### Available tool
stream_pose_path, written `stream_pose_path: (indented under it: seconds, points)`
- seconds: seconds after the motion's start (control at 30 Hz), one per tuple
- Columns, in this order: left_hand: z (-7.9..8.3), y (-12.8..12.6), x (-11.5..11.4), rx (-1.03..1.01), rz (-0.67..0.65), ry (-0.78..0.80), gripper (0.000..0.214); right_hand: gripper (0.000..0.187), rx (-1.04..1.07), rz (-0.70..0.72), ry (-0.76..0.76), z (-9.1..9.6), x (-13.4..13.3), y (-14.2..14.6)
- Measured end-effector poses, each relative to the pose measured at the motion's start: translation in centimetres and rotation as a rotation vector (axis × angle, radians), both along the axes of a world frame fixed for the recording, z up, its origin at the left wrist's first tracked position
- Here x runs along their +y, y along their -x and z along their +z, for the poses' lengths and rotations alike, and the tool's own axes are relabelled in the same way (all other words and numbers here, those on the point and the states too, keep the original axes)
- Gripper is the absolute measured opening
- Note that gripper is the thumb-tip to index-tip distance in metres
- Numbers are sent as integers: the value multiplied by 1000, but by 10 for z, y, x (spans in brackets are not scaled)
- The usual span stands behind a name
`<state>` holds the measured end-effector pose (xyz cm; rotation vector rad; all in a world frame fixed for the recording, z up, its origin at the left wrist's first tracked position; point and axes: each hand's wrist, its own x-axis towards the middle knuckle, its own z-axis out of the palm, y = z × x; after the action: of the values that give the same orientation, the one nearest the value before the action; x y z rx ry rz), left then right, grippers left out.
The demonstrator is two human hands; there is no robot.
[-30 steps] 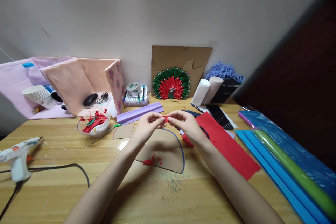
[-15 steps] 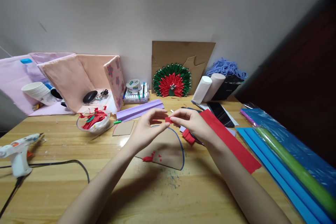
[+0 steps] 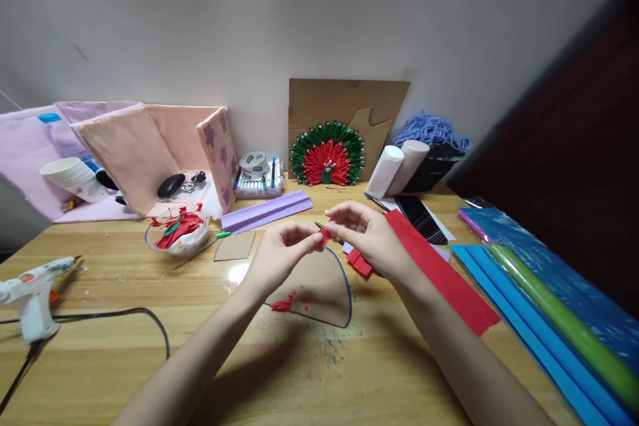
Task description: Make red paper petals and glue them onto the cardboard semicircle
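A small scrap of red crepe paper is pinched between the thumb and fingers of my left hand. Close beside it is my right hand, its thumb and forefinger apart and the thumb tip almost at the paper. Under both hands lies a cardboard fan shape with a blue-marked curved edge. A little red paper petal sits at its lower edge, near some small red marks. Just beneath my right hand is a folded red paper stack.
A glue gun stands at left with its cord on the table. A bowl of red scraps is behind my left arm. A long red paper strip and blue rolls lie right. At the back, a red-and-green paper peacock leans against cardboard.
The red scrap has gone from flat to crumpled or twisted in my left fingers. My right thumb and forefinger have moved apart from their pinch on it.
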<state>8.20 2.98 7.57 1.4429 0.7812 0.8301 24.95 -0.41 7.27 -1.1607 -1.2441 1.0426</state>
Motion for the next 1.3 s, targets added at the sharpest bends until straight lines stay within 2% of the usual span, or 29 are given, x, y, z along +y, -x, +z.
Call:
stream_pose_path:
  seconds: [0.1, 0.2, 0.33, 0.5, 0.67, 0.9, 1.1, 1.3]
  points:
    - [0, -1, 0, -80, 94, 0, 17, 38, 14, 29, 58, -4, 1, 5]
    - [0, -2, -1, -107, 137, 20, 17, 30, 4, 49, 32, -6, 1, 10]
    - [-1, -3, -3, -95, 132, 57, 17, 24, -11, 47, -20, -4, 0, 13]
    - [-1, -3, -3, -44, 113, -14, 22, 25, 5, 61, 8, 1, -2, 9]
    - [3, -2, -7, -33, 153, -43, 20, 25, -17, 141, 18, 3, -5, 8]
    - [6, 2, -10, -7, 170, -54, 19, 21, -23, 51, -61, 4, -7, 6]
    - [6, 2, -8, -21, 177, -62, 19, 23, -54, 113, -22, 4, -7, 7]
    - [6, 3, -8, -13, 172, -75, 19, 21, -78, 60, -32, 6, -7, 8]
